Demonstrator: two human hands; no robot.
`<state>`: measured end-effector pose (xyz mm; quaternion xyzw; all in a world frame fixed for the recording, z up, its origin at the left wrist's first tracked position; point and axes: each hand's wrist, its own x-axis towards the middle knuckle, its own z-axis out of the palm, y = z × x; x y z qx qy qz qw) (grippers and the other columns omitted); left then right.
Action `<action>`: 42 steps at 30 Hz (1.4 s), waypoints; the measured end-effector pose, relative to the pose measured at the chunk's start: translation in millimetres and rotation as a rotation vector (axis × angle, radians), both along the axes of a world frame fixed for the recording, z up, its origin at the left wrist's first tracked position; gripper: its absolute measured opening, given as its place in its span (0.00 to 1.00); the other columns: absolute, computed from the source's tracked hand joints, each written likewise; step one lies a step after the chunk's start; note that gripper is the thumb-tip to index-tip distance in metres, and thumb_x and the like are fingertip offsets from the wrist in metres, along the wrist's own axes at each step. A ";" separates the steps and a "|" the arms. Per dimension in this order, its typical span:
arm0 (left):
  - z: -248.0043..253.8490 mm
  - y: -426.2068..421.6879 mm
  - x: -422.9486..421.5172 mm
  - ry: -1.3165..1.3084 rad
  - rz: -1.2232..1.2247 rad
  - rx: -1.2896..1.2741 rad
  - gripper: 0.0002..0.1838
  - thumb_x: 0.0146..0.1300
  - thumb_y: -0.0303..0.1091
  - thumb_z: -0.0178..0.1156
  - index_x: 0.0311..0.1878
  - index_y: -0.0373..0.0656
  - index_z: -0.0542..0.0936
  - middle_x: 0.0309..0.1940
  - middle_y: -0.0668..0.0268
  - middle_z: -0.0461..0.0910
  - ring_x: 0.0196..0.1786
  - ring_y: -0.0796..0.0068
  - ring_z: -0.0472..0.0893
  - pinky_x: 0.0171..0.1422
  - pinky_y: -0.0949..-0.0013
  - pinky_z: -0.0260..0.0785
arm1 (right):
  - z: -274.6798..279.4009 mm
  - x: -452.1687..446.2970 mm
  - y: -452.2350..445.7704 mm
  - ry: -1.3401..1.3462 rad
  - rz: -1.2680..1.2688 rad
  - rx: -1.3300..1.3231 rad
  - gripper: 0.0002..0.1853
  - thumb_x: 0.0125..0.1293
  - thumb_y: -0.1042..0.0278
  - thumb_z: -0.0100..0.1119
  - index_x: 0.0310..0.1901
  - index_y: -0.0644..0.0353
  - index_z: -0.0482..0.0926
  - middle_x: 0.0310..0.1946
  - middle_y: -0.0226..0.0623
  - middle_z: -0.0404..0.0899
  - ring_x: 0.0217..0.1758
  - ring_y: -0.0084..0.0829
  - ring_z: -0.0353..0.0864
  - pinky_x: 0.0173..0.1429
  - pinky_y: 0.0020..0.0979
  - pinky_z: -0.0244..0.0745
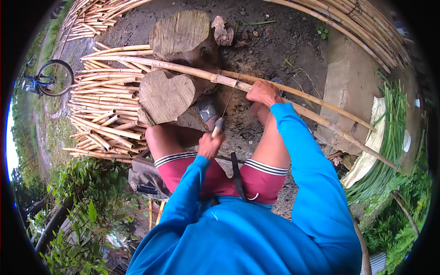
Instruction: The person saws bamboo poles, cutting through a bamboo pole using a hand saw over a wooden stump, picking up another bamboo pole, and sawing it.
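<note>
My left hand (211, 145) is closed around the handle of a handsaw (228, 101). Its thin blade points away from me and crosses a long bamboo pole (192, 71). Just to the right of the blade, my right hand (265, 93) grips that pole from above. The pole slants across in front of me, its left part lying over the gap between two wooden stumps. Behind it runs a thinner bamboo pole (316, 99). The heart-shaped stump (166, 95) is nearer to me, and the rounder stump (180, 32) stands farther off.
Cut bamboo pieces (103, 98) are piled at the left, with a bicycle (48, 80) beyond. Long bamboo poles (339, 20) lie at the upper right. Green stalks (389, 123) rest on a pale sack (376, 117) at the right. Leafy plants (87, 206) grow at lower left.
</note>
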<state>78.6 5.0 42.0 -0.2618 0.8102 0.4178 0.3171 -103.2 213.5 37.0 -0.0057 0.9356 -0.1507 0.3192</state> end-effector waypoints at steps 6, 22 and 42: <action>-0.9 3.9 2.6 0.002 -0.005 0.010 0.25 0.54 0.49 0.58 0.36 0.30 0.79 0.27 0.47 0.80 0.32 0.55 0.82 0.38 0.55 0.73 | -12.8 2.0 1.8 0.055 0.008 -0.056 0.19 0.52 0.59 0.57 0.40 0.64 0.85 0.42 0.55 0.83 0.48 0.54 0.83 0.55 0.45 0.77; -47.6 6.1 -59.4 0.090 -0.238 0.060 0.19 0.53 0.47 0.60 0.38 0.39 0.81 0.26 0.49 0.81 0.29 0.54 0.82 0.33 0.55 0.73 | -8.3 2.2 3.0 -0.015 0.000 -0.065 0.19 0.49 0.59 0.59 0.40 0.61 0.85 0.45 0.53 0.83 0.51 0.53 0.82 0.57 0.46 0.76; -25.3 -2.8 -21.6 0.070 0.020 0.108 0.19 0.53 0.45 0.60 0.32 0.34 0.80 0.22 0.52 0.78 0.27 0.59 0.81 0.33 0.58 0.71 | -3.5 -0.6 -3.5 0.007 -0.008 -0.032 0.19 0.49 0.61 0.58 0.41 0.64 0.85 0.44 0.53 0.83 0.51 0.54 0.82 0.56 0.45 0.76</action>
